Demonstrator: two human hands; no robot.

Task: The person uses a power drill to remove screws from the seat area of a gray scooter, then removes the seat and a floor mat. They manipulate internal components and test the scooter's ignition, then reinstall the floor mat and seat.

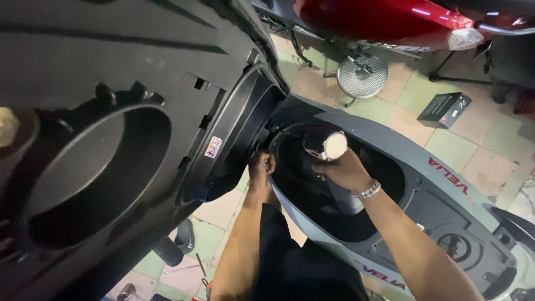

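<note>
Far to the left of both hands, the raised underside of the scooter seat (111,139) fills the view, black plastic with a large round recess. Just right of it, the left hand (261,170) reaches to the front rim of the open storage compartment (384,178), its fingers pinched shut around a small dark part or tool (266,165) too small to tell apart. Close to its right, the right hand (343,170) is wrapped firmly around a flashlight (329,146), its pale round lens facing up; a metal bracelet (368,190) sits on that wrist. Both hands hover over the dark compartment of the grey scooter body (446,195). Well beyond the right hand, on the tiled floor (462,150), lie a small dark box (444,108) and a round metal stool (362,75), beneath a red scooter (390,19).
</note>
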